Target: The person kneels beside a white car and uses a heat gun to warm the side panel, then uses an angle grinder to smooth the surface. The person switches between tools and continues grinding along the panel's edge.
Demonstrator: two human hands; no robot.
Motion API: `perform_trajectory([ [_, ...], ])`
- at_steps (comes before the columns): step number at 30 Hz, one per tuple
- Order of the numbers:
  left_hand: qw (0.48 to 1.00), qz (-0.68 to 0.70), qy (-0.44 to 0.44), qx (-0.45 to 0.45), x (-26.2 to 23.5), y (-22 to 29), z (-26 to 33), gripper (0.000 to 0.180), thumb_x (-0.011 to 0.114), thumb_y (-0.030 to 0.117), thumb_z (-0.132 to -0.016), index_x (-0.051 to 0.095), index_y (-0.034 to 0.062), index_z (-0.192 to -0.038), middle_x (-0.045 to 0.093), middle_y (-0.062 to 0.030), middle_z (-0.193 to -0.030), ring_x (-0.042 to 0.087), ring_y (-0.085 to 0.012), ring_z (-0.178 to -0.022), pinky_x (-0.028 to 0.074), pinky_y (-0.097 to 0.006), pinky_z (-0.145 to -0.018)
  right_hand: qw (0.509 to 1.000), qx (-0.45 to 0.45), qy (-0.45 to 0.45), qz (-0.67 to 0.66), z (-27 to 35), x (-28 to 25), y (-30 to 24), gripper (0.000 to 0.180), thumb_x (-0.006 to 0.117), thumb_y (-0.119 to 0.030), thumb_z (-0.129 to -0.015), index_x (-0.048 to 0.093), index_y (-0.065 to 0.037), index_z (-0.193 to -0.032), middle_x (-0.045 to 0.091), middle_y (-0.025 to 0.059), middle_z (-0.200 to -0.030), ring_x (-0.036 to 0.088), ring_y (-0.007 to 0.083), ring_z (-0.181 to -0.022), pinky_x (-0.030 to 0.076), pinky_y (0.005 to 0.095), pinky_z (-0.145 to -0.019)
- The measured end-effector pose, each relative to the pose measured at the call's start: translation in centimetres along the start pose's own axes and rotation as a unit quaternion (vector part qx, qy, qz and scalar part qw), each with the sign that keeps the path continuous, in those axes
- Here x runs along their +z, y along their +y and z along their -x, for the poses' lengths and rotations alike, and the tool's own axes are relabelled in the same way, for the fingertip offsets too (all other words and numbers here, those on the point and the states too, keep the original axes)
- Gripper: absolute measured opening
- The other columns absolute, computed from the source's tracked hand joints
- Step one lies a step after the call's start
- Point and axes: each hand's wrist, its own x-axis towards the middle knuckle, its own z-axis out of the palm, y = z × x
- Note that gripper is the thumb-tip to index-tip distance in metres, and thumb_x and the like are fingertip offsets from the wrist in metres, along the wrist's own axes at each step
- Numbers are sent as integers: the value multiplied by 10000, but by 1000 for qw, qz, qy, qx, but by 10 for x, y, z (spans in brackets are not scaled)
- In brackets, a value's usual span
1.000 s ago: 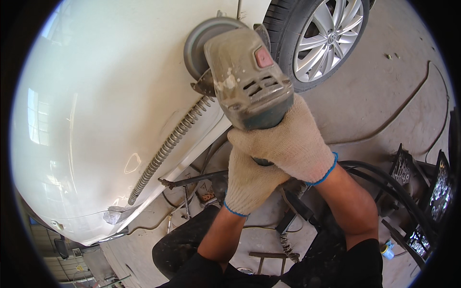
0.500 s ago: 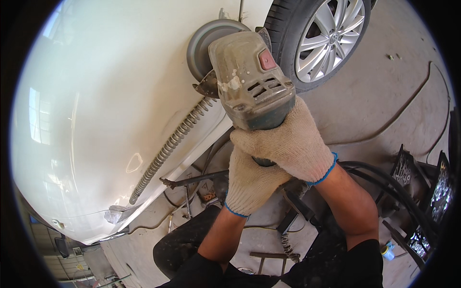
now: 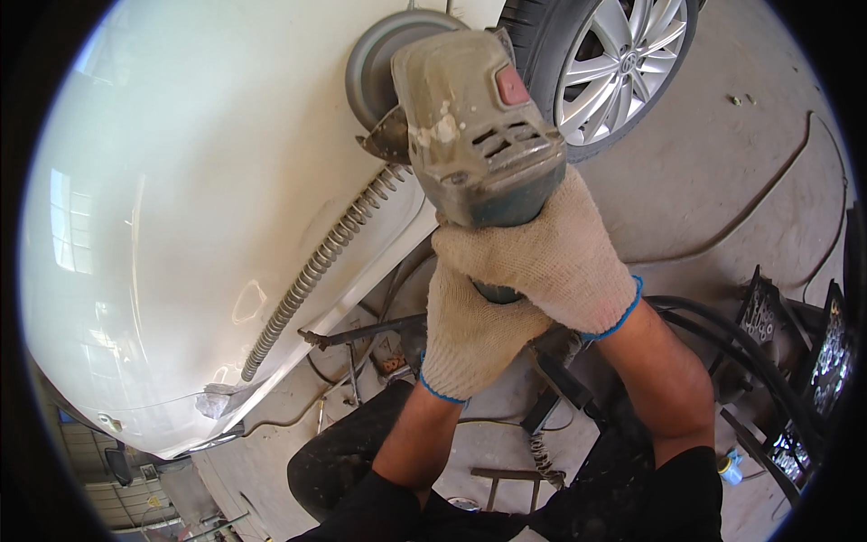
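The power tool [image 3: 479,126] stands just beyond the fingers, its dusty grey-brown housing sloping up and leftward from them. Both gloved hands grip its body: the right hand [image 3: 546,257] is wrapped round it just behind the housing, and the left hand [image 3: 479,334] is closed round it below the right, nearer the person. Many of the fingertips are hidden. A red button [image 3: 512,85] sits on the housing, above the right fingers, and the round grey disc [image 3: 366,81] lies farther up and left; whether it touches the panel cannot be told. Left of the fingers spreads the white car panel [image 3: 181,208], with a coil-like metal strip [image 3: 316,271] running diagonally along it. Up and right of the fingers is a wheel [image 3: 623,63]. A dark rod [image 3: 361,332] reaches out left of the left fingers. Well right of the fingers, a cable [image 3: 763,208] curves across the floor [image 3: 668,217].
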Motion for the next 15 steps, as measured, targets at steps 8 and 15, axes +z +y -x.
perform_trajectory([
  [8,1000,-7,19,3,-1,-2,6,687,906,210,-621,586,-10,-1188,671,-160,-1124,672,-248,-1034,530,-367,-868,999,21,-28,-41,1,4,9,467,782,-151,-713,602,7,-1113,711,119,-977,684,201,-885,553,333,-822],
  [15,999,-6,44,-16,3,-2,17,634,881,193,-619,614,-6,-1159,687,-164,-1095,680,-271,-1028,529,-369,-876,997,66,-30,-28,9,8,15,524,790,-133,-709,564,12,-1159,695,121,-994,672,196,-898,548,332,-838],
])
